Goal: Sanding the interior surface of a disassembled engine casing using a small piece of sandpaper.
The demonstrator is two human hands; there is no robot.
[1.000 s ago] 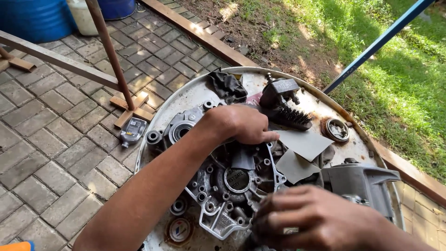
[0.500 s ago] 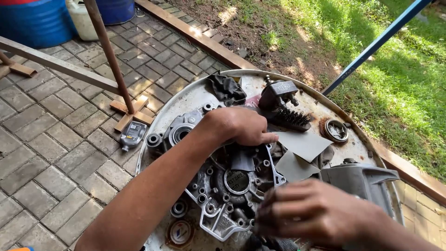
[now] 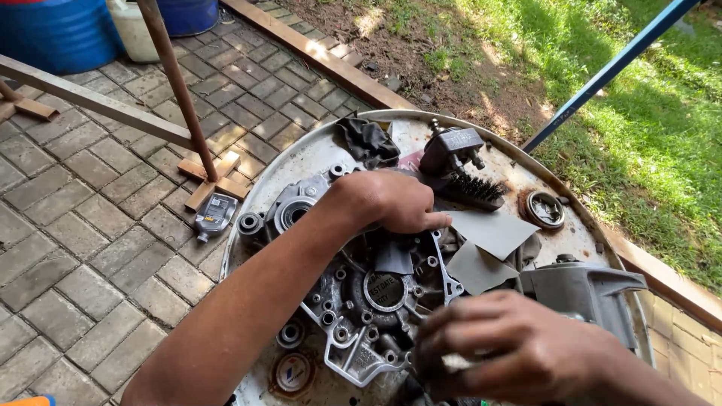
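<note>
A grey aluminium engine crankcase half (image 3: 376,293) lies flat on a round, rusty metal lid (image 3: 331,154). My left hand (image 3: 391,199) presses down on the crankcase's upper edge, fingers curled over it. My right hand (image 3: 511,353) hovers at the crankcase's lower right edge with its fingers bunched around a small pale scrap (image 3: 451,362); what the scrap is cannot be made out. Two grey sandpaper sheets (image 3: 489,229) lie just right of my left hand.
A wire brush (image 3: 470,188), a dark rag (image 3: 368,139), a rusty ring part (image 3: 543,209) and a grey cast housing (image 3: 583,293) share the lid. A small bottle (image 3: 214,214) lies on the paving by a wooden stand (image 3: 180,98). Blue barrels stand far left; grass is on the right.
My right hand has shifted up and left over the crankcase's lower edge. My left hand has stayed in place on the crankcase.
</note>
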